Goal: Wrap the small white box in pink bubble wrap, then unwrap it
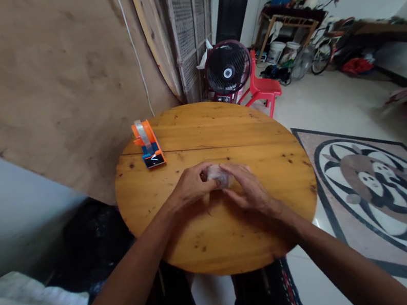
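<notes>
Small, whitish, partly hidden bundle [216, 174]

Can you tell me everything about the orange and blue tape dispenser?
The tape dispenser looks like plastic, orange and blue. A whitish band of tape runs over its orange wheel, and its near end is black with a white mark. It stands on the round wooden table, near the far left edge. Neither the left hand nor the right hand touches it.
</notes>
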### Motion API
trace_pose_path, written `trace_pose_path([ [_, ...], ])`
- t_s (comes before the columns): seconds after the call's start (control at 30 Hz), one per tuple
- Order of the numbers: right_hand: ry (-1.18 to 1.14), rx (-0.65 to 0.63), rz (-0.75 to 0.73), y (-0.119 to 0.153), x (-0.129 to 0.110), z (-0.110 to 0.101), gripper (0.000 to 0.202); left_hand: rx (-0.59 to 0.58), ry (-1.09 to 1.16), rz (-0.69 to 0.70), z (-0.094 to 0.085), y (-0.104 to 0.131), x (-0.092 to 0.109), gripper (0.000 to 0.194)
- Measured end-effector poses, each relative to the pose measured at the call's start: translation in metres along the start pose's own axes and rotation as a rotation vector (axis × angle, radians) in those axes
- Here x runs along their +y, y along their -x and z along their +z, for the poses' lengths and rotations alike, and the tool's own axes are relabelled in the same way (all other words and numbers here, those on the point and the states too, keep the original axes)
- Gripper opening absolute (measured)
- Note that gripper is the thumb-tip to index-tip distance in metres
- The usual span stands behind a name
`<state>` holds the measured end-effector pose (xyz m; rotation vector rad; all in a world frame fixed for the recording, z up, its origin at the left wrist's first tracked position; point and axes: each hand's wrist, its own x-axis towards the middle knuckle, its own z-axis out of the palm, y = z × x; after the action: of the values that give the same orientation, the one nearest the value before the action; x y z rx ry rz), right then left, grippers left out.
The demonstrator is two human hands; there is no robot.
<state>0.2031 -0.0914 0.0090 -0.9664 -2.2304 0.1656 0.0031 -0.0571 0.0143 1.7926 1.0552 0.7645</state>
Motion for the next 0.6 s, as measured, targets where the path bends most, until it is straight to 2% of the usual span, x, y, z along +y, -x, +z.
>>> trace_pose_path([
  [0.1, -0.121, -0.051, 0.115, -0.011, 0.003, -0.006, 0.066, -0.158, 0.158, -0.173, -0.011, -0.007, 0.006, 0.026],
  [0.2, -0.246, -0.122, 0.196, -0.020, 0.009, -0.007, 0.074, -0.183, 0.155, -0.290, -0.016, -0.014, 0.006, 0.024],
  [0.3, -0.296, -0.162, 0.242, -0.023, 0.017, -0.003, 0.084, -0.188, 0.087, -0.349, -0.014, -0.021, 0.003, 0.028],
  [0.4, -0.328, -0.137, 0.302, -0.023, 0.025, 0.004, 0.082, -0.171, -0.046, -0.313, -0.012, -0.025, 0.002, 0.031],
  [0.53, -0.422, -0.077, 0.390, -0.022, 0.033, 0.012, 0.085, -0.061, -0.296, -0.106, -0.013, -0.023, 0.001, 0.041],
  [0.6, -0.483, -0.062, 0.416, -0.023, 0.035, 0.015, 0.086, -0.057, -0.263, -0.012, -0.014, -0.021, 0.000, 0.043],
])
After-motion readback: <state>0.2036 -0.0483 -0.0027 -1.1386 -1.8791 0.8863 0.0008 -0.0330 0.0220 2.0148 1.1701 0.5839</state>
